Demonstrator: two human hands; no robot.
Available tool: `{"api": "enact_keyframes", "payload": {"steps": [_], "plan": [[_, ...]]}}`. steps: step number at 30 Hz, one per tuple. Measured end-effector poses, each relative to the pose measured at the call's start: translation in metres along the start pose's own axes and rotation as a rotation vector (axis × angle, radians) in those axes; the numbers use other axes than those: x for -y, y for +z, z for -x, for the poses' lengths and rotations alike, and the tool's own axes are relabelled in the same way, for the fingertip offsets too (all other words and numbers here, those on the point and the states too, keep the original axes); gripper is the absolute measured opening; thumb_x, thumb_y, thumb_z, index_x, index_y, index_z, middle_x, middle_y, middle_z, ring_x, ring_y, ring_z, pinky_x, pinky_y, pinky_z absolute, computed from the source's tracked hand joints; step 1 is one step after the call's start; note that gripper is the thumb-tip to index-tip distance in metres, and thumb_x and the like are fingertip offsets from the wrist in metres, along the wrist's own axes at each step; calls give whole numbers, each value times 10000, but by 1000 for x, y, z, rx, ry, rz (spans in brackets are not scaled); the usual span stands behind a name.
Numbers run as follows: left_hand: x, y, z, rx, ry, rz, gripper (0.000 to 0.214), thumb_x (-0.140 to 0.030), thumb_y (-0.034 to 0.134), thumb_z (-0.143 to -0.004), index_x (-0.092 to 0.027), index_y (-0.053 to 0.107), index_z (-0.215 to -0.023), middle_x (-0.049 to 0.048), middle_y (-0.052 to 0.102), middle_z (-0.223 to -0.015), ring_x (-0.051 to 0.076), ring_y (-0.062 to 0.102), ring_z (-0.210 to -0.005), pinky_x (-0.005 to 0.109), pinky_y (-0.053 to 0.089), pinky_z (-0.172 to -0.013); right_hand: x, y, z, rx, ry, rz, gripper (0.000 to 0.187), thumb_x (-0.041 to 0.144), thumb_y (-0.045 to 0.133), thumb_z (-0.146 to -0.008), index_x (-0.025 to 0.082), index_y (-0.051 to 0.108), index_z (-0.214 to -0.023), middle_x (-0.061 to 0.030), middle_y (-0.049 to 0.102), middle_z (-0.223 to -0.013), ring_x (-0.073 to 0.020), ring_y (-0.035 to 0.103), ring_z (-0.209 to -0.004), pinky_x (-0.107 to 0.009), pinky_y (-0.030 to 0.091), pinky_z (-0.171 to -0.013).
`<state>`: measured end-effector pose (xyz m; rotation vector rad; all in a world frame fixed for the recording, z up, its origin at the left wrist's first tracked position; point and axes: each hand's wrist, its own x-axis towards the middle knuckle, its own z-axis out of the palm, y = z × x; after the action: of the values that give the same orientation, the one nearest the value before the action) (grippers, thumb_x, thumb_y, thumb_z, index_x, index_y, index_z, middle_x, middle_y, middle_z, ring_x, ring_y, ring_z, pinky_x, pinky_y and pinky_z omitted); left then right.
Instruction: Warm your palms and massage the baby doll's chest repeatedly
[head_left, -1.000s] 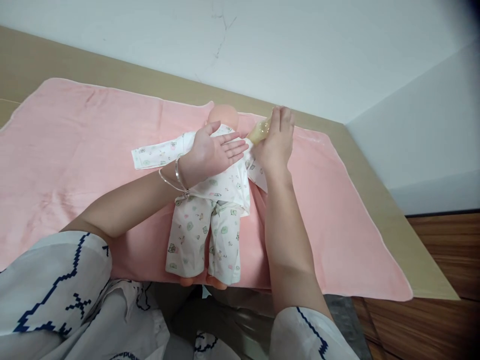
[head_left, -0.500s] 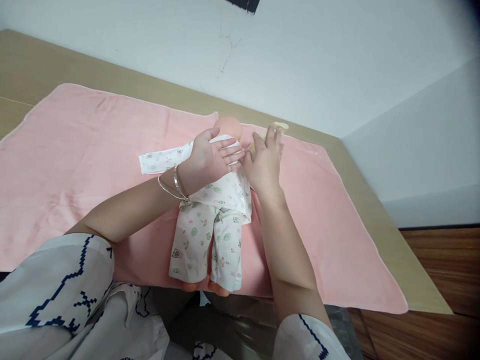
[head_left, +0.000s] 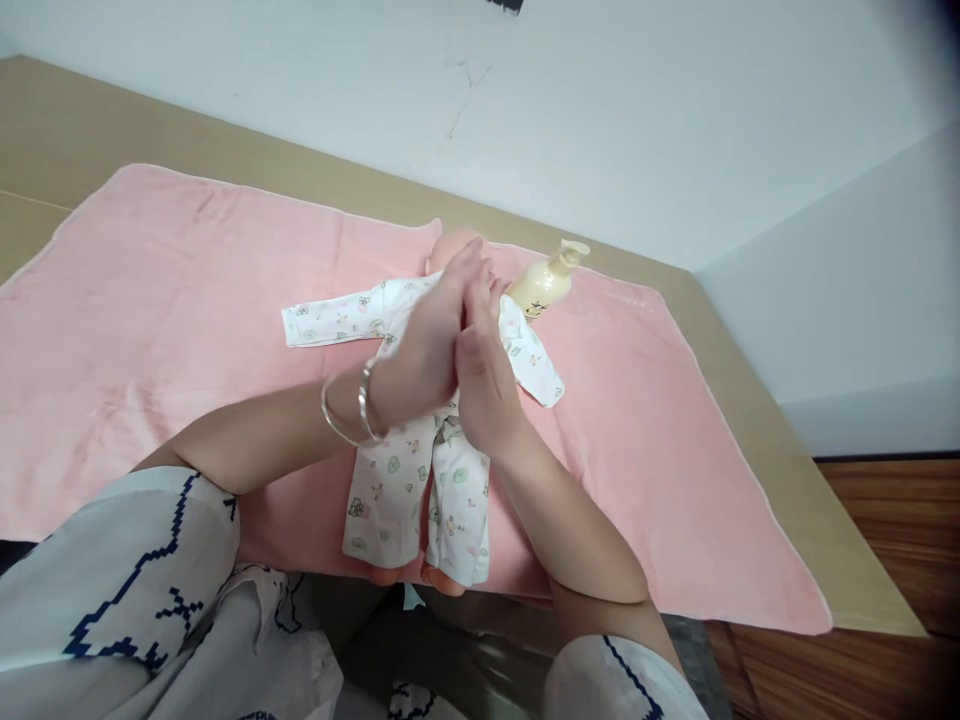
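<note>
Hands (head_left: 486, 385) palm to palm above a clothed doll (head_left: 390, 490) — pink blanket (head_left: 645, 450) beneath, pump bottle (head_left: 541, 286) beside one sleeve (head_left: 534, 358).

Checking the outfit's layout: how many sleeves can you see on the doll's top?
2: one sleeve lies toward the picture's left, the other sleeve angles right near the pump bottle.

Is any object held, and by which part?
Nothing visible: the bare left hand and bare right hand meet palm to palm, away from the glossy pale-yellow pump bottle.

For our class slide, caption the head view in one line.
Left hand and right hand, palms together, above a clothed doll beside a pump bottle on a pink blanket.
</note>
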<state>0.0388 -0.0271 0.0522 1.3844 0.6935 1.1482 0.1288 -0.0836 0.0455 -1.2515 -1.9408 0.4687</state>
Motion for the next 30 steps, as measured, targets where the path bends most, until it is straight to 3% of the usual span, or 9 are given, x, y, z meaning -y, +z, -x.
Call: {"api": "enact_keyframes", "payload": {"steps": [5, 8, 11, 15, 17, 20, 22, 26, 30], "plan": [[-10, 35, 49, -85, 137, -203, 479, -372, 142, -1098, -339, 406, -1497, -49, 453, -1561, 243, 251, -1554, 448, 387, -1259, -10, -4, -1, -75, 22, -420, 668, 638, 113, -1022, 348, 64, -1622, 82, 68, -1713, -196, -46, -1583, -487, 81, -1332], [-23, 42, 66, -13, 143, -273, 487, -382, 139, -1099, -335, 353, -1534, -37, 440, -1574, 249, 237, -1545, 451, 372, -1250, -14, -10, -2, -177, 123, -301, 632, 627, 57, -1022, 397, 87, -1610, 103, 131, -1702, -189, 34, -1586, -506, 142, -1324], [-34, 41, 70, 90, 80, -155, 499, -423, 130, -1092, -355, 337, -1542, -48, 380, -1618, 231, 184, -1557, 414, 313, -1273, -9, -17, 0, -262, 90, -51, 596, 585, 32, -1035, 416, 32, -1606, 94, 149, -1698, -209, 72, -1579, -555, 214, -1298], [-31, 38, 60, 187, 116, -61, 548, -522, 99, -1067, -382, 268, -1569, -94, 309, -1649, 222, 69, -1578, 388, 261, -1304, -2, -18, 2, -301, 45, 493, 692, 516, -191, -985, 271, -57, -1618, 38, 144, -1700, -187, 137, -1551, -394, 416, -1203], [-21, 37, 51, 162, 176, -90, 564, -579, 123, -1048, -404, 251, -1569, -108, 278, -1661, 226, 41, -1586, 399, 217, -1326, -1, -14, 2, -290, 46, 364, 704, 499, -216, -979, 263, -52, -1620, 44, 140, -1701, -175, 133, -1554, -387, 398, -1216], [-4, 32, 34, 43, 200, -133, 559, -594, 172, -1042, -408, 247, -1564, -97, 248, -1674, 225, 12, -1594, 419, 127, -1342, -3, -3, 2, -228, 20, -240, 605, 568, -38, -1030, 417, 61, -1607, 130, 171, -1686, -162, 73, -1579, -472, 200, -1314], [5, 25, 22, -31, 190, -156, 546, -556, 218, -1054, -370, 250, -1566, -70, 264, -1668, 236, 11, -1595, 439, 127, -1334, -5, 5, 1, -154, 19, -428, 608, 628, 65, -1026, 433, 102, -1601, 132, 200, -1679, -177, 47, -1588, -483, 135, -1330], [19, 7, -3, -192, 198, -147, 500, -505, 352, -1035, -322, 380, -1500, -23, 355, -1631, 245, 184, -1582, 390, 226, -1311, -12, 13, -4, -25, 42, -465, 720, 707, 130, -988, 357, 105, -1616, 68, 247, -1676, -193, 155, -1584, -414, 281, -1303], [50, -8, -22, -304, 226, -225, 485, -618, 412, -982, -315, 545, -1337, 29, 517, -1519, 285, 386, -1499, 464, 325, -1266, -27, 14, -13, 33, 117, -256, 695, 650, 167, -1016, 256, 305, -1572, -14, 428, -1595, -211, 394, -1496, -383, 417, -1218]]}}
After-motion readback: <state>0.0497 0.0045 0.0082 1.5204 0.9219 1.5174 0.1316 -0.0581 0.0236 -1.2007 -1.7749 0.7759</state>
